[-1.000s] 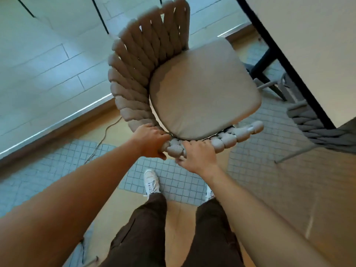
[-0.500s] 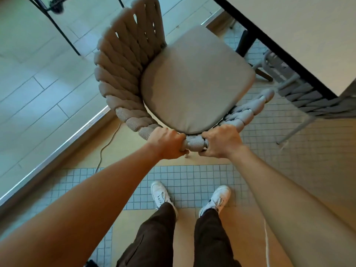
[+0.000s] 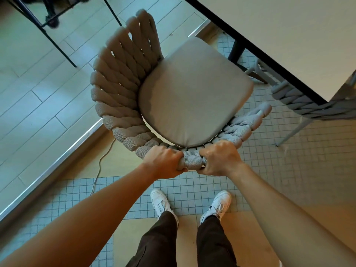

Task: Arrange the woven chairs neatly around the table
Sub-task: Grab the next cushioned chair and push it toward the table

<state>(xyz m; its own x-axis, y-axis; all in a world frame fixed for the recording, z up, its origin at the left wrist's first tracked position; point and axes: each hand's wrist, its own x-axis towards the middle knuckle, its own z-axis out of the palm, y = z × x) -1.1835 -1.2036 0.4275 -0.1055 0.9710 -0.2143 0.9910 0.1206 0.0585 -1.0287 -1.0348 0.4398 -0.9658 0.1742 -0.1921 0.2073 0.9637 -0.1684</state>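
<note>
The person stands behind a woven chair (image 3: 123, 89), looking down on it; the left hand (image 3: 164, 162) and the right hand (image 3: 219, 158) are both closed tight around the thick rope rim at the middle of the chair's curved back, just beside each other with 1 knot of weave between them; the chair's grey seat cushion (image 3: 192, 95) faces up, its far corner close to the dark edge of the pale table (image 3: 289, 31) at the upper right; a black table leg (image 3: 236, 50) shows beyond the cushion; a 2nd woven chair (image 3: 300, 101) sits partly tucked under the table on the right, apart from the held chair; 2 white shoes (image 3: 160, 203) stand on the small-tiled floor (image 3: 289, 170) below the hands; a thin cable (image 3: 100, 164) trails along the floor at the left.
</note>
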